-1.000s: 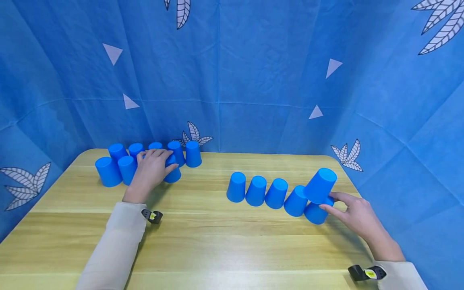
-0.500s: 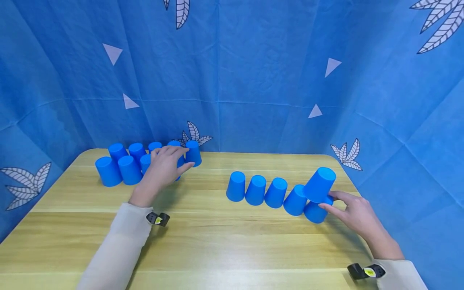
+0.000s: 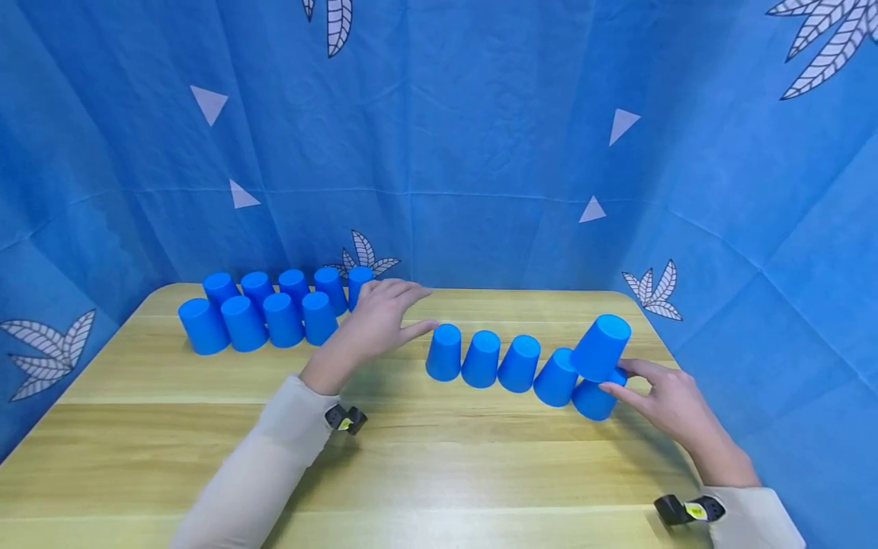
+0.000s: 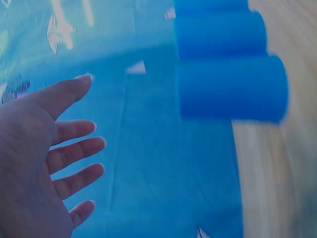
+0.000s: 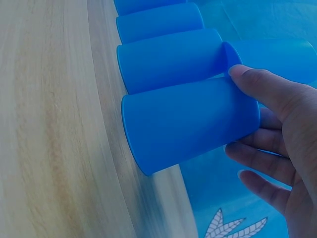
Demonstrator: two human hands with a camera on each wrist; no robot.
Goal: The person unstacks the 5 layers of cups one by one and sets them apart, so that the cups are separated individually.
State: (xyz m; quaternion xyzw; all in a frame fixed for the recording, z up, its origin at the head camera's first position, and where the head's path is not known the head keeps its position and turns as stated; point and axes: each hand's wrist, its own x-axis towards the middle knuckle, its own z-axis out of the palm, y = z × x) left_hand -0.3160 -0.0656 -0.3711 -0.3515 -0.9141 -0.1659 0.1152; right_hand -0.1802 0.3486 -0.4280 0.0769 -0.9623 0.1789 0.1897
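Observation:
A short row of upside-down blue plastic cups [image 3: 519,366] runs across the right half of the table, with one more upside-down cup [image 3: 602,347] resting across the two at its right end. My right hand [image 3: 675,404] pinches the top of the row's end cup [image 5: 188,126] between thumb and fingers, the thumb right at the upper cup's rim. My left hand [image 3: 376,324] is in the air just left of the row's first cup [image 3: 443,354], fingers spread and holding nothing. In the left wrist view its palm and straightened fingers [image 4: 79,153] show apart from the cups.
Two lines of upside-down blue cups [image 3: 245,324] stand at the back left of the wooden table [image 3: 425,473]. My left hand partly covers the cup [image 3: 360,280] at the back line's right end. A blue patterned cloth [image 3: 480,137] hangs behind and to the right.
My left hand has moved right, away from the back-left cups, to beside the right row, bringing the front line there into view. The right hand and its cups have stayed put.

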